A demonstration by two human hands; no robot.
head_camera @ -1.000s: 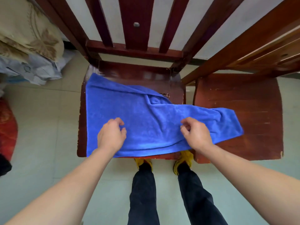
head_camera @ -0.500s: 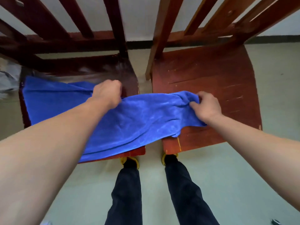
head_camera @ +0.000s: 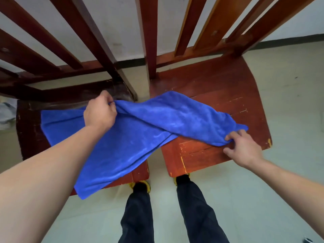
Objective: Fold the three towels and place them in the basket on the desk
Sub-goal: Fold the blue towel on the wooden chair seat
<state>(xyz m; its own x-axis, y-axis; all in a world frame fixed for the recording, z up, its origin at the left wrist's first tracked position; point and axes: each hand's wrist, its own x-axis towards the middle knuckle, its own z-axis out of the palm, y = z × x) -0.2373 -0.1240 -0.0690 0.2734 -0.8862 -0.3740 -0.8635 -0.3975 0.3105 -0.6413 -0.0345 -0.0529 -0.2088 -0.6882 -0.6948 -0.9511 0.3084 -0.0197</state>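
A blue towel (head_camera: 133, 137) lies stretched across two wooden chair seats, bridging the gap between them, with its near left corner hanging over the front edge. My left hand (head_camera: 100, 113) is closed on the towel's far edge above the left seat and lifts it a little. My right hand (head_camera: 242, 148) pinches the towel's right end on the right seat. No basket or other towels are in sight.
The dark left chair (head_camera: 29, 120) and the redder right chair (head_camera: 228, 95) stand side by side, their slatted backs rising ahead. My legs and yellow shoes (head_camera: 140, 185) stand on the pale floor just before the seats. Grey cloth (head_camera: 7, 111) lies at far left.
The towel's right end has been drawn further right across the right seat. My left hand moved from the near edge to the far edge and raised it.
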